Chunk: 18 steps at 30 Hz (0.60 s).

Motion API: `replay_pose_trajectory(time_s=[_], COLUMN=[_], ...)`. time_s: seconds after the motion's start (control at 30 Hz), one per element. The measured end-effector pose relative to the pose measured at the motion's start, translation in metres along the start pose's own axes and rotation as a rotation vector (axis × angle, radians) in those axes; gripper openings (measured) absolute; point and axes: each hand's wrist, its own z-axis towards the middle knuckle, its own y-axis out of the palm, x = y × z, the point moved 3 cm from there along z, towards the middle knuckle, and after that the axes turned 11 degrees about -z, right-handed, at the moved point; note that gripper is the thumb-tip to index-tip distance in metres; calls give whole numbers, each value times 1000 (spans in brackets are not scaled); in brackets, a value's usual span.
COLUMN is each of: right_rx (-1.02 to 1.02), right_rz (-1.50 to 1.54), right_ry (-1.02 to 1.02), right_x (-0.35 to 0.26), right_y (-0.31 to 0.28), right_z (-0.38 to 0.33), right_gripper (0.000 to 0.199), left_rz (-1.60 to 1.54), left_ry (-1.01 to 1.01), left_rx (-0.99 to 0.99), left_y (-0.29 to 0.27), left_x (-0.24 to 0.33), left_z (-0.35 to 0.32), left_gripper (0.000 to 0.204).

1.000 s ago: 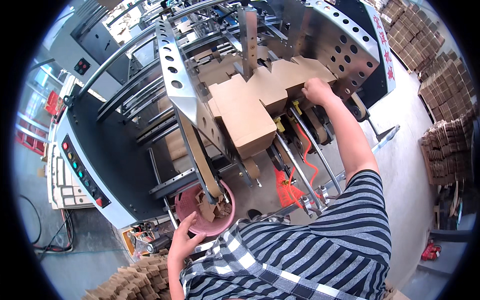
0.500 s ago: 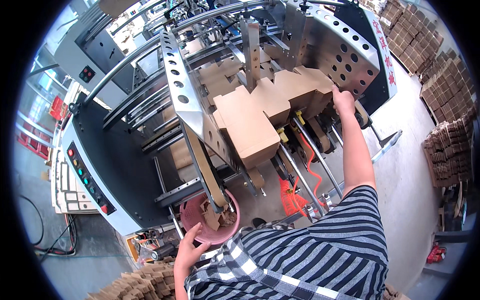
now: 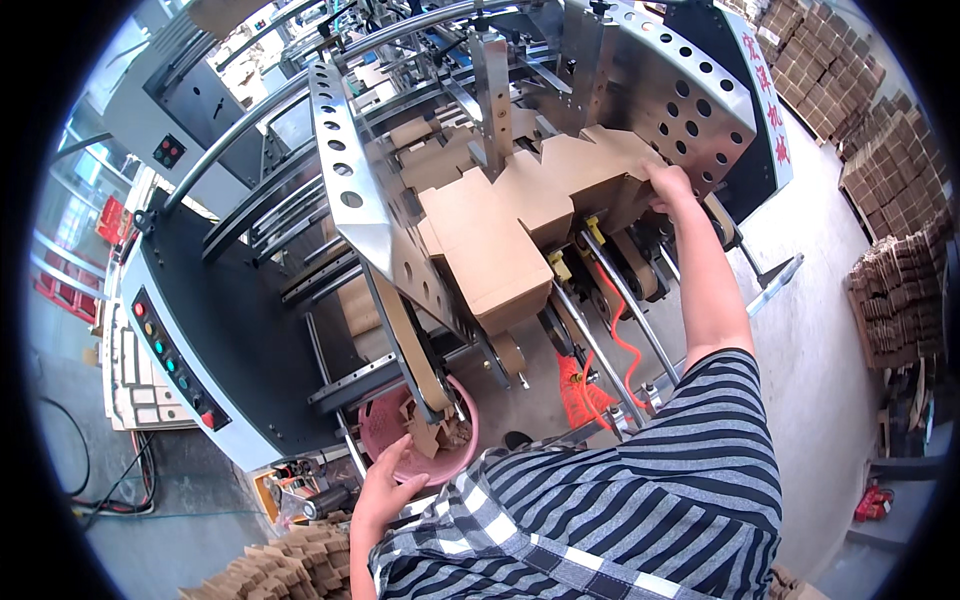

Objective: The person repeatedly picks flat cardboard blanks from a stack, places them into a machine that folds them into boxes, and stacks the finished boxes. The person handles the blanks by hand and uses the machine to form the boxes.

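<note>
The right hand (image 3: 670, 188) is up at the right end of the brown cardboard (image 3: 490, 245), with its fingers bent and their tips on the edge. I can't tell if it pinches the cardboard or just pushes on it. The left hand (image 3: 385, 485) is low and near, with its thumb and fingers spread apart, and it looks like it holds nothing. Its fingers are by the pink basket (image 3: 472, 425), but I can't tell if they touch it. It looks like the step now is making the cardboard neat and straight. I think the next move needs a soft push, so the edges line up and nothing bends. The cardboard lies on the machine (image 3: 250, 265), between a left metal plate (image 3: 340, 175) and a right metal plate (image 3: 690, 100), both with round holes. Cardboard scraps (image 3: 428, 437) sit in the basket. An orange hose (image 3: 632, 352) hangs on the near side of the machine. Farther out to the right, big brown piles (image 3: 890, 185) stand on the floor.
</note>
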Motion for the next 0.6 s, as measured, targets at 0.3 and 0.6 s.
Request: replay_pose_trajectory(time_s=[0.3, 0.6], right_rx=[-72, -217], right_rz=[242, -15], right_ry=[21, -80], right_x=[8, 30], right_y=[10, 32], right_z=[9, -33], right_gripper=[58, 55], left_rz=[41, 21], left_ry=[-47, -71], left_rx=[-47, -13], left_y=[3, 4], left_x=[6, -10], left_z=[0, -3], left_gripper=[70, 71])
